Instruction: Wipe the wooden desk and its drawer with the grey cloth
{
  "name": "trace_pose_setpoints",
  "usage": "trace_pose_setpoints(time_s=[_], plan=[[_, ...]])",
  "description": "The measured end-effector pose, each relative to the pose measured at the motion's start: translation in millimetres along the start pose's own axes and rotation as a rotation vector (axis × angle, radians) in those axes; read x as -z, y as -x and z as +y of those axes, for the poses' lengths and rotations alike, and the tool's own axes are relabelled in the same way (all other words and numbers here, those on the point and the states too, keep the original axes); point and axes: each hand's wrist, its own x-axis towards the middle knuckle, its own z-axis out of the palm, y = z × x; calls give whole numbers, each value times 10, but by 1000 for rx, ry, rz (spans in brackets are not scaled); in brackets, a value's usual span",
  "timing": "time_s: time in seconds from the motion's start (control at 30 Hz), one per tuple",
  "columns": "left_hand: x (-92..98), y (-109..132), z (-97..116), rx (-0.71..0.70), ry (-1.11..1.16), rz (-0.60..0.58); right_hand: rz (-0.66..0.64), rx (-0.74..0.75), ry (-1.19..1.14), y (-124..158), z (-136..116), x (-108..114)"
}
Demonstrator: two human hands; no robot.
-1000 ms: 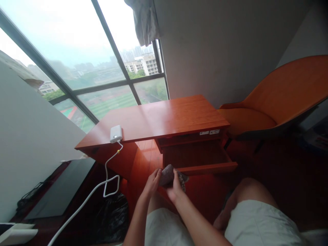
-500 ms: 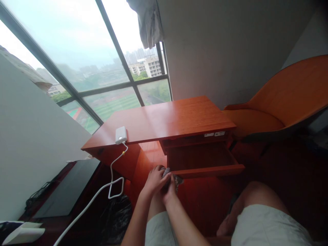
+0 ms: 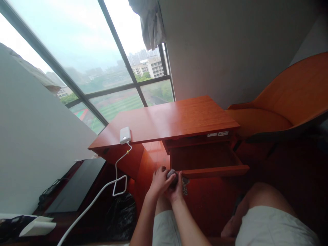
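A small, bunched, grey-and-dark cloth with a patterned loose end sits between my hands, above my knee. It may be a rolled sock, but I cannot make out its kind. My left hand is closed round its left side, thumb across the front. My right hand grips it from below and from the right, and the patterned end sticks out past those fingers. Just beyond my hands is the front edge of a pulled-out drawer in the wooden desk.
On the desk's left front edge lies a white power bank with a white cable running down from it. A dark flat panel and a black plastic bag are at left. An orange chair stands right of the desk.
My hands have parted slightly around the cloth, so more of its dark, rounded middle shows. The whole view has shifted a little, with the scene sliding right.
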Motion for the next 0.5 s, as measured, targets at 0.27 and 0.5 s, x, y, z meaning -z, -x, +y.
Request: trace_pose_setpoints(time_s=[0.27,0.5], plan=[[-185,12,-100,19,219,61,23,236,77,16,-222,410],[-302,29,-104,51,369,100,233,543,256,-12,-884,744]])
